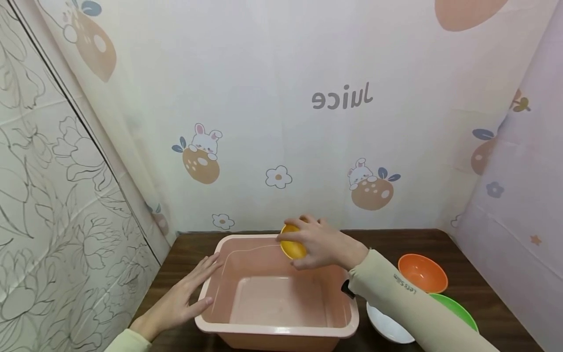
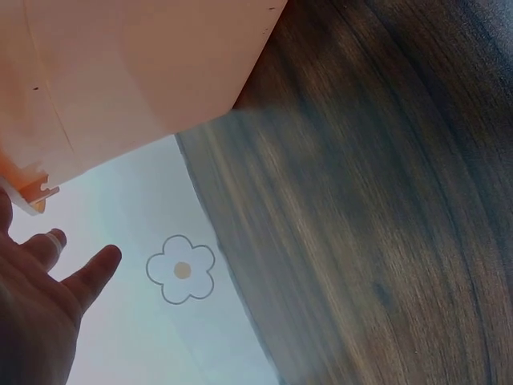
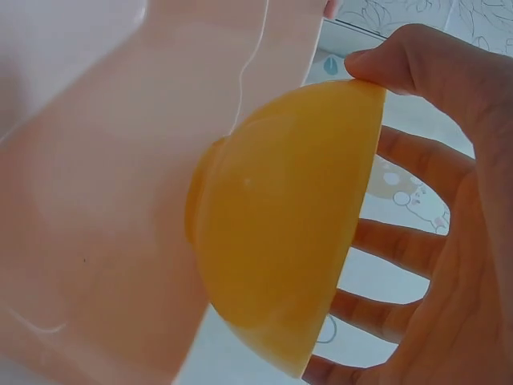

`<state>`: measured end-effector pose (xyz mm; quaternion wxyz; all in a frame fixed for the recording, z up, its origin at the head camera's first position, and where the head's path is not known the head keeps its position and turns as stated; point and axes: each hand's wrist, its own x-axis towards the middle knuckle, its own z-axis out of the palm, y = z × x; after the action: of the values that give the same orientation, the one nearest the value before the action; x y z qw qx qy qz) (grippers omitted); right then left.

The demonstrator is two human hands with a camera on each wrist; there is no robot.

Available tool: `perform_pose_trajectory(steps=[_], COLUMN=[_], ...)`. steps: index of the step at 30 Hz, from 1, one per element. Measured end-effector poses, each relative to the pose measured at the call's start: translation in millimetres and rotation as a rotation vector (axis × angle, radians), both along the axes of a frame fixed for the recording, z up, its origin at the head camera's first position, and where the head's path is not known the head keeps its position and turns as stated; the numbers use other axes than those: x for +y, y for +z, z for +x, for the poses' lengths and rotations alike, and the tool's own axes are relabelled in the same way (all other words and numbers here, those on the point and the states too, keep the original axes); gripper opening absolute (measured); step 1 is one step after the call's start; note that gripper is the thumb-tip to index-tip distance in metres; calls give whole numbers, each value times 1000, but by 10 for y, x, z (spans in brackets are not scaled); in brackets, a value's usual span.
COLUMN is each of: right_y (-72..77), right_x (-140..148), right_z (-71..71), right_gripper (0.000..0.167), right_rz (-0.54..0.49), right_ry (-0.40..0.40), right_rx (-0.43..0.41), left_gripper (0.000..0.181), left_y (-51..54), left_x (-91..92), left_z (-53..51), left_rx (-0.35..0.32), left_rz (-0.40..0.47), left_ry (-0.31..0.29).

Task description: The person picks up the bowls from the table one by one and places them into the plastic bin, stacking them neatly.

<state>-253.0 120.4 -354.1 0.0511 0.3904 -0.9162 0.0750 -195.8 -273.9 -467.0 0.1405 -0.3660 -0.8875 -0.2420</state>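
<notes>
A yellow bowl [image 1: 292,243] is tipped on its side over the back right part of a pink plastic basin [image 1: 277,330]. My right hand [image 1: 323,243] grips it by the rim, thumb on one side and fingers spread along the other. In the right wrist view the round base of the bowl [image 3: 280,216] faces the basin wall [image 3: 96,208]. On the basin's left rim rests my left hand [image 1: 182,293], its fingers stretched out. Seen from the left wrist, that hand [image 2: 40,297] lies beside the basin's outer wall [image 2: 152,72].
To the right of the basin stand an orange bowl [image 1: 423,274], a green bowl [image 1: 457,310] and a white bowl [image 1: 387,325], the last two partly hidden by my right sleeve. Everything is on a dark wooden table [image 1: 369,238], with a printed curtain [image 1: 281,122] behind it.
</notes>
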Motion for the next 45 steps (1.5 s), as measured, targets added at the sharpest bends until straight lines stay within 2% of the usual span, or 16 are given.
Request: perform_pose_trajectory(steps=[18,27,45], right_y=[-69,-134,-300], right_x=[-132,-261,-437], right_z=[-8,2,21], right_gripper=[55,54,53], right_rz=[-10,-13,15], right_ry=[67,108,123], right_rx=[5,6,5], left_gripper=[75,74,74], left_y=[10,-4,0], left_x=[4,-6,-9], left_z=[3,-4,-23], left_rx=[23,29,40], left_rz=[11,24,13], left_ry=[-3,-30,-41])
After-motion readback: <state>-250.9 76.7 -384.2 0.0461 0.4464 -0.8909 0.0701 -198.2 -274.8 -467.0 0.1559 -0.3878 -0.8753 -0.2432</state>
